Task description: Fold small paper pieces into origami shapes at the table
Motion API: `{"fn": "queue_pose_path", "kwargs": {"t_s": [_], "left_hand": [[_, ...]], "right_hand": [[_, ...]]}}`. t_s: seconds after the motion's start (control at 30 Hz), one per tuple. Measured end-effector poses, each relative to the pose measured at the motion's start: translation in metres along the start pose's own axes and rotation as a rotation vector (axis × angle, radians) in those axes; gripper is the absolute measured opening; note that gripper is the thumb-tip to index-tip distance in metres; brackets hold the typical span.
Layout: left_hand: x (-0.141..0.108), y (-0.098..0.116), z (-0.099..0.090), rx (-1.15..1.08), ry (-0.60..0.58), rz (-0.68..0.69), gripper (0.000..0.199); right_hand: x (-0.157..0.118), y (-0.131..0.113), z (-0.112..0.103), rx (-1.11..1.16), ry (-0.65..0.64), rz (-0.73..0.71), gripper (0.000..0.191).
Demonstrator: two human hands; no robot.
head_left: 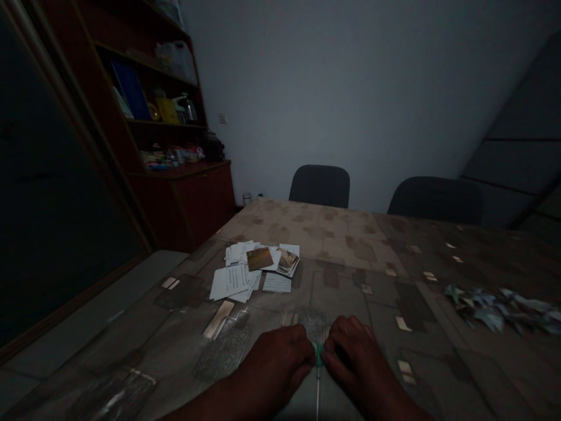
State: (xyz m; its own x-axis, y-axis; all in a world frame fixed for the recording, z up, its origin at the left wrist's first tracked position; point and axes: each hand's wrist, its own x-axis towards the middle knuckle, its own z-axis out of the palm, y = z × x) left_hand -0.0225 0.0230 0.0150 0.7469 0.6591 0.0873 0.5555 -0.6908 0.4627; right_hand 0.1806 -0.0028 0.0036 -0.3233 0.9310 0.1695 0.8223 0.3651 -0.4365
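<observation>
My left hand [284, 356] and my right hand [353, 351] are close together above the near part of the table [267, 222]. Between their closed fingertips is a small green and light blue piece [318, 354], gripped from both sides; most of it is hidden by the fingers. Beyond my hands, to the left, lies a loose pile of white printed cards [230, 282] with a few picture cards [259, 258] on top. A heap of crumpled, folded paper pieces [491, 310] lies at the right side of the table.
Two dark chairs [319, 186] stand at the table's far edge. A red-brown cabinet [197, 199] with loaded shelves is at the left back. Patterned cloth covers the table. The room is dim.
</observation>
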Motion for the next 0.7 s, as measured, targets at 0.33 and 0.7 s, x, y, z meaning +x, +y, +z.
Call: {"fn": "queue_pose_path", "kwargs": {"t_s": [0.33, 0.7], "left_hand": [[0.001, 0.013, -0.025, 0.242, -0.094, 0.103, 0.012], [0.003, 0.015, -0.028, 0.342, -0.057, 0.209, 0.007]], "right_hand": [[0.003, -0.006, -0.008, 0.007, -0.029, 0.04, 0.015], [0.003, -0.007, -0.01, -0.035, -0.052, 0.06, 0.017]]}}
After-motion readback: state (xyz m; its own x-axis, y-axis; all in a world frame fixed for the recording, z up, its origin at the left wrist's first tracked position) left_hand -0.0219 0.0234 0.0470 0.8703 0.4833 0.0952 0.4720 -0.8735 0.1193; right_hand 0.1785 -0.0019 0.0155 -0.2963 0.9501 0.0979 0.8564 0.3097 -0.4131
